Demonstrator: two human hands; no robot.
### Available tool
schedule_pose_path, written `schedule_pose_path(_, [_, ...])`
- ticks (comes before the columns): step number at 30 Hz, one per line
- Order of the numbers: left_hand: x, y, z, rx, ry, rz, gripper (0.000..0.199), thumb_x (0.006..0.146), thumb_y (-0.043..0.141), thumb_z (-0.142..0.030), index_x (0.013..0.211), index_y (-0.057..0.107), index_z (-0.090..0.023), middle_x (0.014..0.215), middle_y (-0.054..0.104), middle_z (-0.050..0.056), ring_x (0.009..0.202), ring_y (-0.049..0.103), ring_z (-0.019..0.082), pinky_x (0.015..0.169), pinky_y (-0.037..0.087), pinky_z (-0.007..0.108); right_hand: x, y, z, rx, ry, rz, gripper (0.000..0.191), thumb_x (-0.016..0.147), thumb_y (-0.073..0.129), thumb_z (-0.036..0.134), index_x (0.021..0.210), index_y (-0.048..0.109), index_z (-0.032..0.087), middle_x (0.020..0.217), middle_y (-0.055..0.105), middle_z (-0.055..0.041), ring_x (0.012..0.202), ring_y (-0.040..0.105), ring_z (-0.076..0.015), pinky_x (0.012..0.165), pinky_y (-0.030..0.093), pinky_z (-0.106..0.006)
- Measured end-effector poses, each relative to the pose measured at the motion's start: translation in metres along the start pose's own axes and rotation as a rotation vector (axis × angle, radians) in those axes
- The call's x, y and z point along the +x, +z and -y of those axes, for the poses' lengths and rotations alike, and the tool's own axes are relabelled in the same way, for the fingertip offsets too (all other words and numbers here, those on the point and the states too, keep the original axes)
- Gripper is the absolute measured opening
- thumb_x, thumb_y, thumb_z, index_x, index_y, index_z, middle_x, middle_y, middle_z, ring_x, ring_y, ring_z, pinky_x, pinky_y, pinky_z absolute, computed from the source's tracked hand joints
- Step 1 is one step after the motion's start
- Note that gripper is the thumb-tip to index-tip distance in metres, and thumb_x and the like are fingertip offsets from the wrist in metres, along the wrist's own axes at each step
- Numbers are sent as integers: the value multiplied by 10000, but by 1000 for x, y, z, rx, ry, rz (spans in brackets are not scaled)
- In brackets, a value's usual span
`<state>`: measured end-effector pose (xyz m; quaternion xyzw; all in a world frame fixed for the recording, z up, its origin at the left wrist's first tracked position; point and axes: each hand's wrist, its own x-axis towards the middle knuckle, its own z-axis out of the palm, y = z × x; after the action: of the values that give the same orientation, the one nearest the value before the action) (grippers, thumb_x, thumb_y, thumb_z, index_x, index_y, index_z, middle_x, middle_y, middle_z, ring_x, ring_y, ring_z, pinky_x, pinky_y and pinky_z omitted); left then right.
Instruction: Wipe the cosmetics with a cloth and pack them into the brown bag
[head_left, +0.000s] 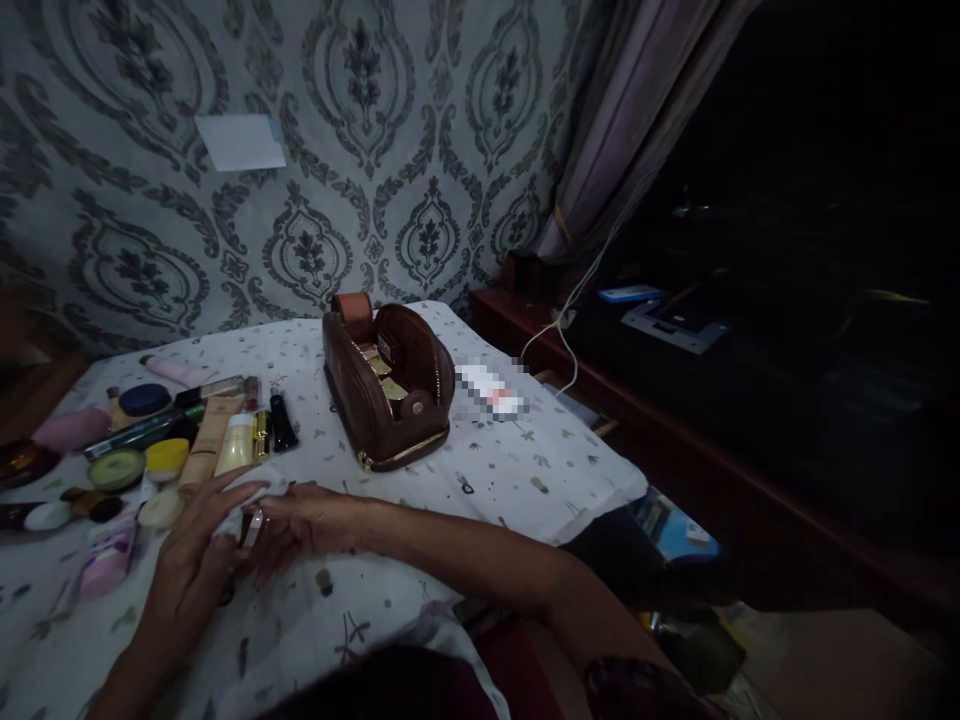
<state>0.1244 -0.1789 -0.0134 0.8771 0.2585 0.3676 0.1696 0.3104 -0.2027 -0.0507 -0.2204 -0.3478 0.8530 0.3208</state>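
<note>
I record the left hand [193, 532] curled over white cloth [271, 480], the right hand [304, 520] at its three o'clock seemingly pinching a shiny item [254, 527] aligned one-to-seven.

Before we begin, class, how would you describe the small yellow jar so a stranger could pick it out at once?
Start from the open brown bag on the patterned tablecloth. To its left in the picture, among the cosmetics, lies a beige tube; the jar sits just left of that tube. Its bright yellow sets it apart from the pale green jar beside it.
</note>
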Motion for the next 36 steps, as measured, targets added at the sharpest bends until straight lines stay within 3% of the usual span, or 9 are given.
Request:
schedule_pose_path(4, [6, 6, -7, 35, -59, -52, 316, 901, 526, -396, 1168, 625, -261, 1200, 671, 57, 1138, 614, 258, 958, 497, 364, 1, -2, -2, 10, 40, 54, 729, 790, 499, 791, 795, 687, 87, 690, 712, -88, 750, 716, -192, 761, 525, -298])
schedule_pose_path(6, [9, 7, -9, 45, -96, -59, 323, 889, 544, -427, 1141, 628, -243, 1169, 676, 62, 1095, 631, 254, 925, 509, 348, 0, 0, -1, -1, 14, 89, 720, 692, 617, 788, 819, 692, 84, 722, 724, -88, 751, 716, -192, 762, 527, -296])
schedule_pose_path(9, [11, 7, -10, 68, -206, -116, 367, 893, 508, -487, 1119, 631, -225, 1134, 683, 64, 1035, 651, 255, 864, 524, 337, -2, 7, 3, -26, -42, 89, 671, 502, 861, 617, 881, 679, 94, 787, 735, -62, 702, 701, -162, 718, 523, -267])
schedule_pose_path(14, [12, 9, -12, 67, -373, -189, 409, 889, 484, -529, 1117, 626, -222, 1113, 691, 57, 997, 654, 260, 804, 532, 340, -5, 20, 1, -116, -126, -198, 688, 358, 943, 473, 866, 633, 128, 748, 676, 15, 649, 639, -102, 655, 510, -221])
schedule_pose_path(17, [12, 12, -13, 39, -364, -169, 418, 869, 506, -538, 1102, 631, -213, 1074, 695, 56, 917, 661, 243, 737, 530, 320, -5, 21, -5, -173, -255, -366, 849, 328, 963, 419, 1051, 585, 184, 823, 647, 50, 688, 632, -100, 655, 524, -225])
schedule_pose_path(20, [11, 15, -12, 14, -362, -157, 419, 871, 499, -533, 1092, 636, -205, 1027, 698, 49, 827, 651, 214, 662, 508, 290, -4, 19, -8, -264, -351, -442, 967, 342, 975, 346, 1189, 525, 231, 901, 632, 53, 741, 630, -96, 685, 526, -220])
schedule_pose_path(26, [13, 17, -16, 0, -434, -172, 421, 867, 486, -545, 1064, 624, -200, 954, 694, 26, 605, 582, 151, 553, 473, 267, -2, 16, -8, -299, -411, -471, 898, 349, 972, 318, 1136, 551, 226, 937, 609, 42, 706, 594, -76, 637, 512, -196])
schedule_pose_path(29, [14, 17, -17, 9, -410, -185, 390, 871, 482, -527, 1029, 627, -200, 942, 692, 30, 682, 622, 172, 595, 493, 276, -4, 18, -6, -279, -376, -479, 892, 339, 970, 349, 1112, 548, 209, 890, 605, 49, 683, 594, -79, 601, 508, -192])
schedule_pose_path(36, [7, 18, -11, -122, -210, -226, 359, 954, 367, -409, 959, 652, -190, 1144, 675, 91, 1077, 631, 244, 916, 507, 373, -1, 20, -4, -135, -312, -463, 788, 376, 947, 457, 986, 525, 190, 781, 643, 57, 590, 619, -98, 561, 510, -223])
